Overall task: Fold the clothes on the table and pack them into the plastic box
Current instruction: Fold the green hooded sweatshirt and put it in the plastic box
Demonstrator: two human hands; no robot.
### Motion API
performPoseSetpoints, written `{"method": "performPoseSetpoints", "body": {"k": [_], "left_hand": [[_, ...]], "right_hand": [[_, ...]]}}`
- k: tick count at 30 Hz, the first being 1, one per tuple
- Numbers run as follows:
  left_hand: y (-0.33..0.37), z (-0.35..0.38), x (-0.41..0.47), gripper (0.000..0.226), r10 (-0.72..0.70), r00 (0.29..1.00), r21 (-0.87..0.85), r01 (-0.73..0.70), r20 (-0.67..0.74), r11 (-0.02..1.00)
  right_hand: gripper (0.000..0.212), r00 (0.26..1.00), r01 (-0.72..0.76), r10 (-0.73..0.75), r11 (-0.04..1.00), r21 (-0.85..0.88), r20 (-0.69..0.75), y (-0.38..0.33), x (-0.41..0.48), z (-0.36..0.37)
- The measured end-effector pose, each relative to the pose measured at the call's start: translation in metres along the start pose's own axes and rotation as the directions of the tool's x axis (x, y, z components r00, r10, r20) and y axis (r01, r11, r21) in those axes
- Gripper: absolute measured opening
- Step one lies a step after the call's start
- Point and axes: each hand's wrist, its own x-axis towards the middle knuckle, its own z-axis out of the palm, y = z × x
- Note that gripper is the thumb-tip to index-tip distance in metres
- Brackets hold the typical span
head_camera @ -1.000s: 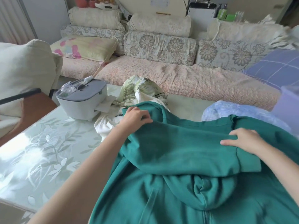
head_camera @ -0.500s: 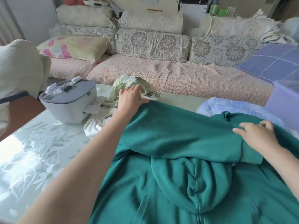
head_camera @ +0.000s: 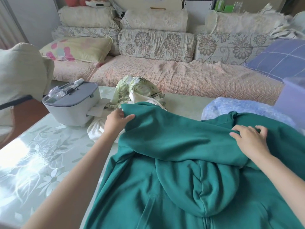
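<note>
Your left hand (head_camera: 115,123) grip: pinching green hoodie (head_camera: 165,187) fold | your right hand (head_camera: 249,141) grip: wide, pressing hoodie | hoodie: spread across surface (head_camera: 41,154) near-right area

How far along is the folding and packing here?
Early. Done: a sleeve of the green hoodie lies folded across it. In hand: the left hand pinches its edge; the right hand presses the fold. Left: the floral garment, white garment and blue garment lie unfolded, and packing the plastic box.
</note>
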Motion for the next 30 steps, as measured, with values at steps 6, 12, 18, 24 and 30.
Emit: {"method": "performPoseSetpoints", "body": {"k": [6, 12, 18, 24, 30], "left_hand": [[0.035, -0.010, 0.018, 0.027, -0.008, 0.949, -0.246, -0.074, -0.316, 0.966], [0.029, -0.009, 0.040, 0.043, -0.058, 0.989, -0.021, 0.056, -0.135, 0.998], [-0.009, 0.000, 0.020, 0.060, -0.159, 0.978, 0.158, 0.137, 0.137, 0.978], [-0.003, 0.005, -0.001, 0.035, -0.032, 0.991, 0.139, 0.050, -0.128, 0.989], [-0.007, 0.025, -0.020, 0.068, 0.156, 0.962, 0.339, -0.073, -0.223, 0.938]], "right_hand": [[0.015, 0.999, 0.005, -0.003, 0.999, 0.051, -0.039, 0.005, 0.002, 0.000], [0.017, 0.996, 0.034, -0.025, 0.994, 0.104, -0.087, -0.003, 0.012, 0.007], [0.030, 1.000, 0.012, -0.012, 1.000, 0.001, 0.013, 0.000, 0.007, 0.006], [0.007, 0.982, 0.039, -0.021, 0.995, 0.091, -0.186, -0.006, 0.009, 0.003], [0.030, 0.988, -0.020, 0.025, 0.999, 0.036, -0.150, -0.005, 0.006, 0.009]]}}
